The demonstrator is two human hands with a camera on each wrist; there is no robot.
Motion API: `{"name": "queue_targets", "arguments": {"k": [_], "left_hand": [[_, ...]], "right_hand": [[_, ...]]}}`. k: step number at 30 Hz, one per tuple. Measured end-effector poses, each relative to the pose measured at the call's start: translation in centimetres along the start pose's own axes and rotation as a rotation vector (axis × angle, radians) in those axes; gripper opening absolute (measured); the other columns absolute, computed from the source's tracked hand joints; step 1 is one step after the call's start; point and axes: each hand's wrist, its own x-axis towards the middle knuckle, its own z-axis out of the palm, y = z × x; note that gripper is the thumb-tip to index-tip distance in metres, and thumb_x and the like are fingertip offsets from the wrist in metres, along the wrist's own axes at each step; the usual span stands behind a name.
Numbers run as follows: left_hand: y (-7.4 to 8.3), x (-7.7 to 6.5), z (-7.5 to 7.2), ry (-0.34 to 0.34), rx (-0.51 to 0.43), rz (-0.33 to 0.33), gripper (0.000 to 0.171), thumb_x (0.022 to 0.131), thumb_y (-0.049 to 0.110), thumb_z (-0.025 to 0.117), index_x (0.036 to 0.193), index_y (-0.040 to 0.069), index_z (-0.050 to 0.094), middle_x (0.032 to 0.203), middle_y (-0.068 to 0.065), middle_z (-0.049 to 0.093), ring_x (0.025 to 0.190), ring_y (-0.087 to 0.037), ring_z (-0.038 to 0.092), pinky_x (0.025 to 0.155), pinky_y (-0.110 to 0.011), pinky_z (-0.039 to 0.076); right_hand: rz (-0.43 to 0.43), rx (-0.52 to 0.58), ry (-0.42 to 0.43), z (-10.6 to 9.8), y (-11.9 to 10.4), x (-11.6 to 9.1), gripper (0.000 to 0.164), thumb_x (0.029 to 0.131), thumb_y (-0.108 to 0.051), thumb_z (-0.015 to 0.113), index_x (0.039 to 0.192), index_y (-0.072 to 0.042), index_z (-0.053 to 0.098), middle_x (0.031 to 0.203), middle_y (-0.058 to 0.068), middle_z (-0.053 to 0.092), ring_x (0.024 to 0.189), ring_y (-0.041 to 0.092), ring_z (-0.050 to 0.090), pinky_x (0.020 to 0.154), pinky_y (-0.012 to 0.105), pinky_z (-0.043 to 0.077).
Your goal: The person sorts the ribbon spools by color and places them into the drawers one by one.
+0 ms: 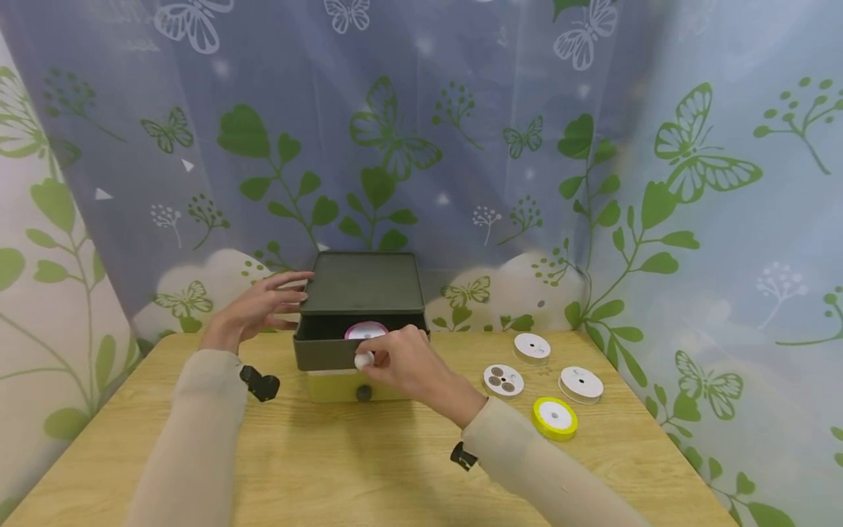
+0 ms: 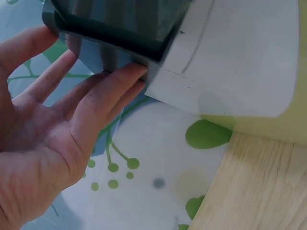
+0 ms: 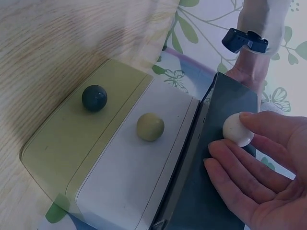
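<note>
A small chest of drawers [image 1: 364,284] with a dark grey top stands at the back of the table. Its dark grey top drawer [image 1: 327,356] is pulled out, and a ribbon spool [image 1: 364,331] with a magenta rim shows inside. My right hand [image 1: 416,366] pinches that drawer's round white knob [image 3: 237,130] between thumb and fingers. Below it come a white drawer [image 3: 132,167] with a beige knob and a yellow drawer [image 3: 57,148] with a dark knob. At the chest's left side is my left hand [image 1: 262,304], its extended fingertips touching the dark upper part.
To the right on the wooden table [image 1: 296,468] lie a yellow-rimmed spool [image 1: 554,417], a white spool [image 1: 581,384], another white spool [image 1: 531,348] and a spool with brown round windows [image 1: 503,380]. A leaf-and-butterfly curtain [image 1: 461,219] hangs behind and at both sides.
</note>
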Motion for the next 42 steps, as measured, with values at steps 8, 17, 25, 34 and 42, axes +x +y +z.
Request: {"name": "queue_targets", "arguments": {"k": [8, 17, 25, 34, 42], "left_hand": [[0.0, 0.0, -0.1, -0.012, -0.023, -0.012, 0.070, 0.106, 0.027, 0.059, 0.166, 0.018, 0.023, 0.174, -0.017, 0.006, 0.156, -0.049, 0.021, 0.093, -0.036, 0.057], [0.1, -0.1, 0.0, -0.032, -0.017, 0.010, 0.069, 0.107, 0.024, 0.058, 0.166, 0.014, 0.023, 0.174, -0.018, 0.006, 0.156, -0.051, 0.017, 0.093, -0.036, 0.058], [0.1, -0.5, 0.1, -0.027, -0.019, 0.016, 0.070, 0.106, 0.027, 0.060, 0.166, 0.016, 0.024, 0.174, -0.017, 0.006, 0.157, -0.050, 0.014, 0.093, -0.034, 0.057], [0.1, -0.7, 0.2, -0.034, -0.043, 0.003, 0.071, 0.107, 0.024, 0.058, 0.166, 0.016, 0.021, 0.175, -0.015, 0.000, 0.158, -0.049, 0.010, 0.091, -0.032, 0.058], [0.0, -0.6, 0.1, -0.034, -0.058, 0.003, 0.070, 0.108, 0.023, 0.056, 0.167, 0.018, 0.018, 0.174, -0.017, -0.002, 0.157, -0.048, 0.014, 0.089, -0.032, 0.058]], "right_hand": [[0.036, 0.022, -0.007, 0.1, 0.3, 0.2, 0.014, 0.091, -0.017, 0.081, 0.104, -0.012, 0.083, 0.082, 0.006, 0.080, 0.070, 0.013, 0.076, 0.069, 0.025, 0.062], [0.077, 0.025, -0.012, 0.0, 0.5, 0.6, 0.015, 0.092, -0.017, 0.079, 0.106, -0.012, 0.083, 0.083, 0.006, 0.080, 0.069, 0.013, 0.076, 0.067, 0.025, 0.062], [0.113, 0.041, -0.042, 0.1, 0.6, 0.8, 0.018, 0.094, -0.019, 0.078, 0.110, -0.013, 0.082, 0.085, 0.005, 0.081, 0.073, 0.014, 0.077, 0.070, 0.027, 0.062], [0.119, 0.051, -0.038, 0.4, 0.9, 1.1, 0.019, 0.094, -0.021, 0.078, 0.111, -0.013, 0.082, 0.083, 0.004, 0.081, 0.072, 0.014, 0.077, 0.068, 0.027, 0.062], [0.139, 0.021, -0.037, 0.5, 1.0, 1.5, 0.020, 0.094, -0.021, 0.078, 0.112, -0.014, 0.082, 0.085, 0.004, 0.080, 0.073, 0.013, 0.076, 0.062, 0.020, 0.056]]}}
